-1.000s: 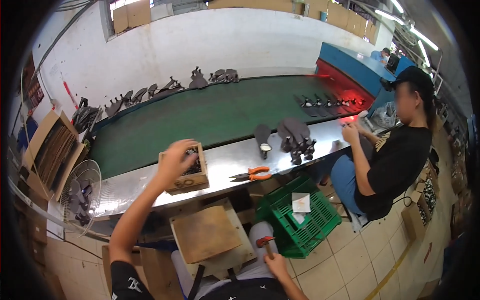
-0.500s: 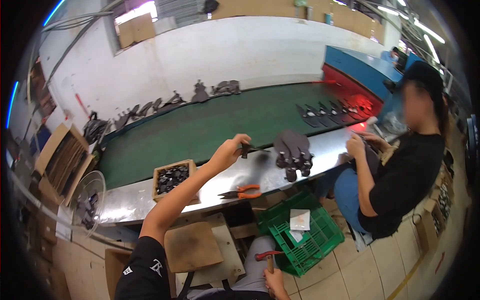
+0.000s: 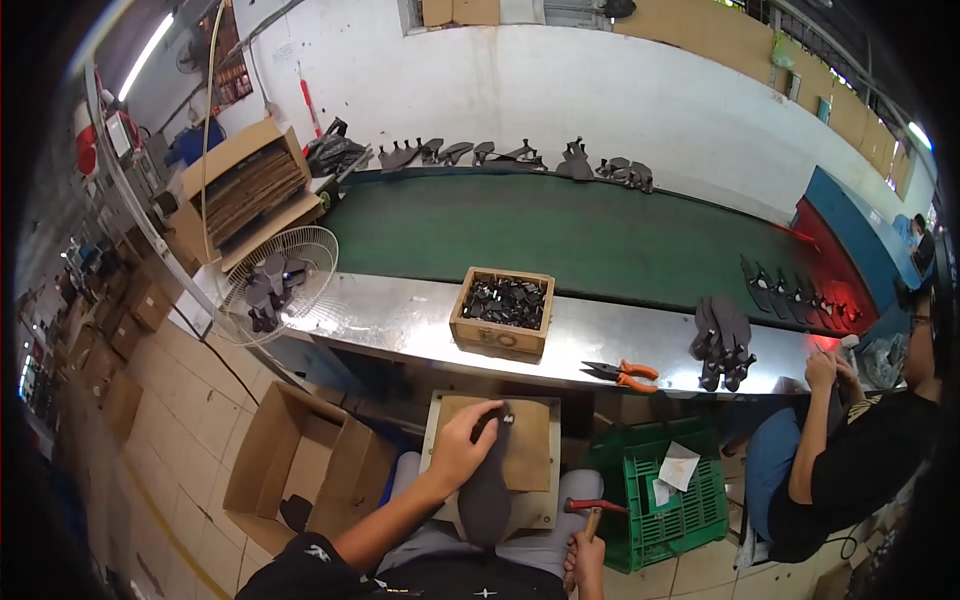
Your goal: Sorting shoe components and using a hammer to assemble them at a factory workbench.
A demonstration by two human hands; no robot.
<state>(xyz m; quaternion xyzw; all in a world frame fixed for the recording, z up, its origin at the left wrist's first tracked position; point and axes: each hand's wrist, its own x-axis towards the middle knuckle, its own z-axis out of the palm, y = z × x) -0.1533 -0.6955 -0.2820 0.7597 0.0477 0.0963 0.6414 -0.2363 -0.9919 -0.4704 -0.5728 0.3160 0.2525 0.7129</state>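
My left hand (image 3: 463,448) presses a dark grey shoe insole (image 3: 487,490) down onto a brown board (image 3: 528,452) that lies over my lap. A small black piece (image 3: 505,416) sits at the insole's top end by my fingers. My right hand (image 3: 583,550) grips the wooden handle of a red-headed hammer (image 3: 592,508), held low beside my right knee. A wooden box of small black parts (image 3: 503,311) stands on the steel bench (image 3: 400,318) just beyond the board.
Orange-handled pliers (image 3: 620,373) lie on the bench right of the box. A stack of dark insoles (image 3: 722,340) sits further right. Behind runs a green conveyor belt (image 3: 580,240). A green crate (image 3: 668,490), an open carton (image 3: 300,470) and a fan (image 3: 275,285) surround me. Another person (image 3: 860,440) sits at right.
My left hand has come back from the bench, where it reached over the box and insoles, and now holds an insole on the lap board. The view has tilted downward.
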